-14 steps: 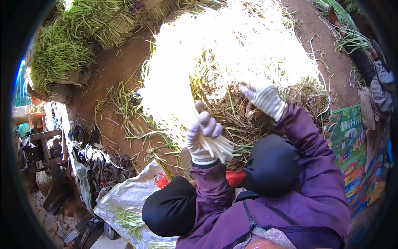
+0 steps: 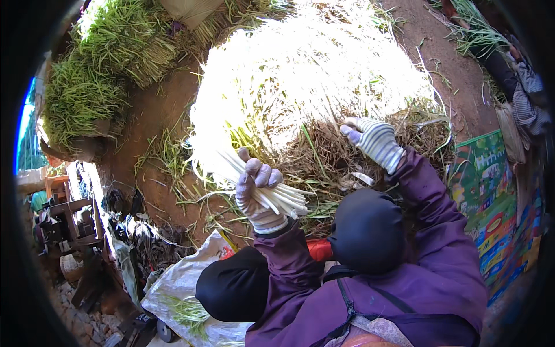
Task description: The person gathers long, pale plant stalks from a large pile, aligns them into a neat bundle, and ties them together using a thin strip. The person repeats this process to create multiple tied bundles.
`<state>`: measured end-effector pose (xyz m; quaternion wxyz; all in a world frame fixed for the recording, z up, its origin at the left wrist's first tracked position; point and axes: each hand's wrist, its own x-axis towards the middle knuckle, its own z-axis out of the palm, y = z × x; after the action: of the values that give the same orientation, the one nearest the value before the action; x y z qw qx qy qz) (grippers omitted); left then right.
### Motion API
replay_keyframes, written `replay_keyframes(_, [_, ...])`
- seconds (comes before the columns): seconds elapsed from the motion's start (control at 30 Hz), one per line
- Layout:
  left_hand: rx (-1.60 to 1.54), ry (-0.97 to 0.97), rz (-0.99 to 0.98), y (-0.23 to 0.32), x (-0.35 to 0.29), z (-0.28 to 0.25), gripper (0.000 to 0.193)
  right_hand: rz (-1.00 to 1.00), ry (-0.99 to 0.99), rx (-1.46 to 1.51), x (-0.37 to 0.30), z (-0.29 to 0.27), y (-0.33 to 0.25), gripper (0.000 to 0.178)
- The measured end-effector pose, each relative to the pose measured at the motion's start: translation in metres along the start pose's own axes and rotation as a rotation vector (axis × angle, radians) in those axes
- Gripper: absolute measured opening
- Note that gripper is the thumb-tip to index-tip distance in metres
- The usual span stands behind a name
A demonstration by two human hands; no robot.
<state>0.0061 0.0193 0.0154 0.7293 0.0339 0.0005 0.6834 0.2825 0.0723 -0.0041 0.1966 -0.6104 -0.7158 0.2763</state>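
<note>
A bunch of pale, leek-like stalks (image 2: 282,198) is gripped in my left hand (image 2: 258,188), whose gloved fingers wrap round it. The white cut ends point right toward my knee, while the other ends run up-left into the glare. My right hand (image 2: 373,139), in a striped glove with lilac fingertips, is at the near right part of a heap of stalks and dry leaves (image 2: 324,147). Its fingers are drawn together beside the brown leaves; what they pinch, if anything, cannot be made out. Strong sunlight washes out most of the heap.
Green bundles (image 2: 87,98) lie at the upper left. A white sack (image 2: 167,289) with some stalks on it is by my left knee (image 2: 234,284). At right hangs a colourful printed mat (image 2: 485,196). Wooden pieces and rubble (image 2: 72,231) are at far left.
My left hand has shifted left and slightly down with the bunch, which has tilted flatter. The right hand's fingers have drawn closer together over the dry leaves.
</note>
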Motion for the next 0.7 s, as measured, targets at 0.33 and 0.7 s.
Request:
replay_keyframes(0.33, [0.385,0.305,-0.069,-0.013,-0.002,-0.012,0.051,-0.059,-0.022,0.427,-0.038,-0.011,-0.028,0.035])
replay_keyframes(0.7, [0.819,0.54,-0.326,-0.054,0.009,-0.018,0.027,-0.257,-0.473,0.436,-0.051,0.018,-0.016,0.036])
